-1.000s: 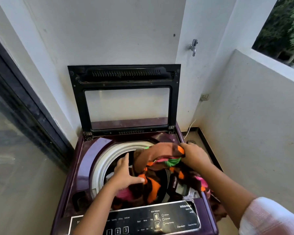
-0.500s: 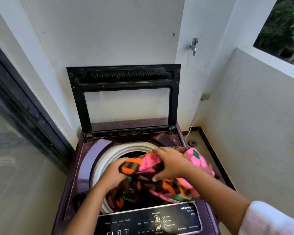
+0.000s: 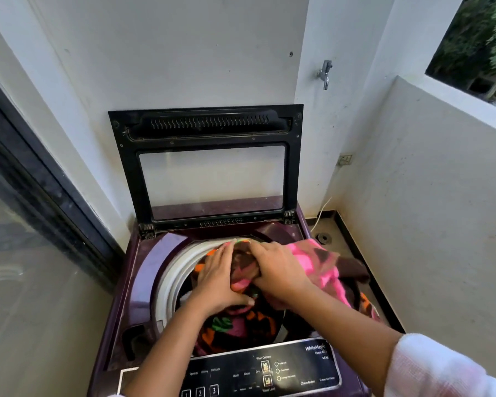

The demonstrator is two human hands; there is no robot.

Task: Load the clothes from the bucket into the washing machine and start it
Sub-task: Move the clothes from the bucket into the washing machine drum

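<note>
A purple top-loading washing machine (image 3: pixel 132 282) stands with its black glass lid (image 3: pixel 209 164) raised against the wall. A multicoloured cloth (image 3: pixel 321 262) in pink, orange, brown and green fills the drum opening and drapes over the machine's right edge. My left hand (image 3: pixel 218 279) grips a bunched fold of it over the drum, thumb curled underneath. My right hand (image 3: pixel 278 270) sits right beside it, fingers curled round the same fold. The white drum rim (image 3: pixel 169 276) shows on the left. The bucket is out of view.
The black control panel (image 3: pixel 269 371) with numbered buttons runs along the machine's front edge. A tap (image 3: pixel 325 73) juts from the wall at upper right. A glass sliding door (image 3: pixel 26 224) bounds the left, a low white parapet wall (image 3: pixel 441 196) the right.
Both hands have moved toward the back of the drum and come close together on the cloth. More of the cloth now lies inside the drum, and its pink end hangs over the right edge.
</note>
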